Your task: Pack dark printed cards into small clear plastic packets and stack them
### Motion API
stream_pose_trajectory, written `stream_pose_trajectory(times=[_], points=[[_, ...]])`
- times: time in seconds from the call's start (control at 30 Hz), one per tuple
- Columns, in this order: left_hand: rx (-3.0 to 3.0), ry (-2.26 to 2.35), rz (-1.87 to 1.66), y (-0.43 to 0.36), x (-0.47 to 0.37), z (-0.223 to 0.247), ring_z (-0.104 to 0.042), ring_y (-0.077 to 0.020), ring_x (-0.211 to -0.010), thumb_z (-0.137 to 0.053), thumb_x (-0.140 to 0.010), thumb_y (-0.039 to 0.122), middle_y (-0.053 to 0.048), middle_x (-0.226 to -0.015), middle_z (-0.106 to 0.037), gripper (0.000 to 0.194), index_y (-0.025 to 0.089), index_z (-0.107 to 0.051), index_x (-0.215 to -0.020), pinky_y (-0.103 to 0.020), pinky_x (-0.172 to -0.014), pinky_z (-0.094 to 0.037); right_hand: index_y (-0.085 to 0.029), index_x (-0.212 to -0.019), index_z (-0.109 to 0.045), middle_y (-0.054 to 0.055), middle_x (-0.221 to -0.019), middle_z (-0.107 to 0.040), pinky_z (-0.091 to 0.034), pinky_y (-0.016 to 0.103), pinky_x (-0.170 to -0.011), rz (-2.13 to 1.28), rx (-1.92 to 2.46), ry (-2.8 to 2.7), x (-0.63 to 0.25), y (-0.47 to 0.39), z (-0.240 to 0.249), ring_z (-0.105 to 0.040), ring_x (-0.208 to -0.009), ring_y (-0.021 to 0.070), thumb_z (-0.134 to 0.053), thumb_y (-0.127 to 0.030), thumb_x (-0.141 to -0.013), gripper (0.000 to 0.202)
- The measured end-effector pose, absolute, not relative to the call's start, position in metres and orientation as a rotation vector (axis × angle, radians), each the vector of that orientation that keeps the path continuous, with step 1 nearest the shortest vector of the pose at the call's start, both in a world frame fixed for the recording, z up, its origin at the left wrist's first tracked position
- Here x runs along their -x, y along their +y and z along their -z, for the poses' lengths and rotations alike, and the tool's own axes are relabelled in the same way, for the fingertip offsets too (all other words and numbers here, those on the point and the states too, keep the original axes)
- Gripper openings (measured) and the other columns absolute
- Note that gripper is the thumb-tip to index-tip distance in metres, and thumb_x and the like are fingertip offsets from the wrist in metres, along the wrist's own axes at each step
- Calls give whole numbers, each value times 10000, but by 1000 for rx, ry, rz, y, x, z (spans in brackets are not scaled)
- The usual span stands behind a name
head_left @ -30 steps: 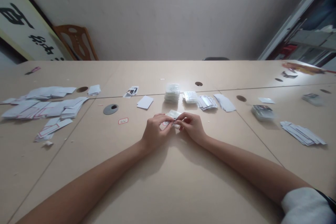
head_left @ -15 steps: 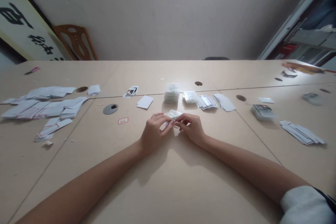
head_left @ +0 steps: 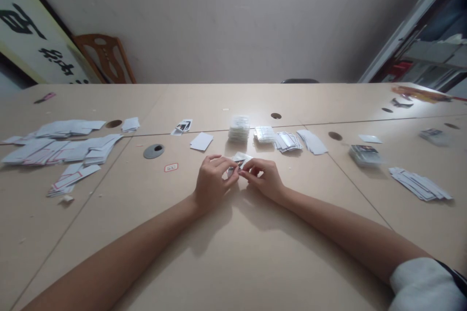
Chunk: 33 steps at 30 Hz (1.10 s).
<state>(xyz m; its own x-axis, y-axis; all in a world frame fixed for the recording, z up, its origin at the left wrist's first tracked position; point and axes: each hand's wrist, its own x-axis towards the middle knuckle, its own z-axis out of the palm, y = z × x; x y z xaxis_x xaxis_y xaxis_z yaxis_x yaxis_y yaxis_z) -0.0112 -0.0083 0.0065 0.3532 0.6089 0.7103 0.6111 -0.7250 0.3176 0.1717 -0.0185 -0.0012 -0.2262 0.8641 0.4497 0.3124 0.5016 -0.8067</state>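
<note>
Close together at the middle of the table, my two hands pinch a small picture card in a clear sleeve (head_left: pixel 242 157). My left hand (head_left: pixel 214 178) grips its left edge between thumb and fingers. On the other edge, the thumb and fingertips of my right hand (head_left: pixel 265 178) are closed. A dark printed picture shows on part of the card; the fingers hide the rest. Just beyond stand a tall stack of clear sleeves (head_left: pixel 239 129) and a lower stack of sleeves (head_left: pixel 264 134). Left of them lies a white card pile (head_left: pixel 201 141).
White paper strips (head_left: pixel 69 149) cover the left side. Printed cards (head_left: pixel 182 127), a red-bordered label (head_left: pixel 171 167) and a grey cable grommet (head_left: pixel 153 151) lie nearer. To the right are silvery packets (head_left: pixel 288 141), white slips (head_left: pixel 312 142), a pack of sleeved cards (head_left: pixel 365 155) and more strips (head_left: pixel 420 184).
My fingers have shifted slightly apart at the card, and more of its dark picture shows now. Things on the table have stayed in place.
</note>
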Motion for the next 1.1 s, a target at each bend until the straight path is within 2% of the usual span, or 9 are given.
stream_pose_trajectory(times=[0.17,0.57,0.93,1.1], points=[[2564,-1238,1383,-6,13,-9,-669,-201,-801,-610,-835,179,-17,-799,-734,66,209,-631,-781,-359,-841,-441,-191,-725,-615,0,-670,-642,-441,239,-508,-761,1027,-1759,-172,-18,0,-558,-513,103,-661,-308,-856,182],[2530,-1593,1588,-1,16,-14,-596,-166,-710,-564,-813,182,8,-718,-634,101,192,-575,-713,-278,-689,-418,-196,-704,-558,-38,-653,-583,-449,239,-458,-1081,1045,-1485,-176,-9,4,-624,-491,134,-689,-307,-801,198],[2353,-2017,2053,23,26,-2,-552,-150,-660,-553,-794,314,17,-670,-569,146,188,-548,-720,-257,-648,-422,-198,-657,-550,-54,-562,-576,-452,238,-465,-1175,1089,-1337,-175,-8,-3,-600,-460,125,-691,-276,-760,191],[2230,-2074,2279,32,30,3,-565,-152,-661,-553,-753,342,11,-660,-574,157,190,-535,-723,-259,-655,-426,-196,-649,-547,-58,-560,-574,-471,232,-473,-1180,1073,-1269,-176,-7,-3,-596,-458,115,-679,-275,-754,186]])
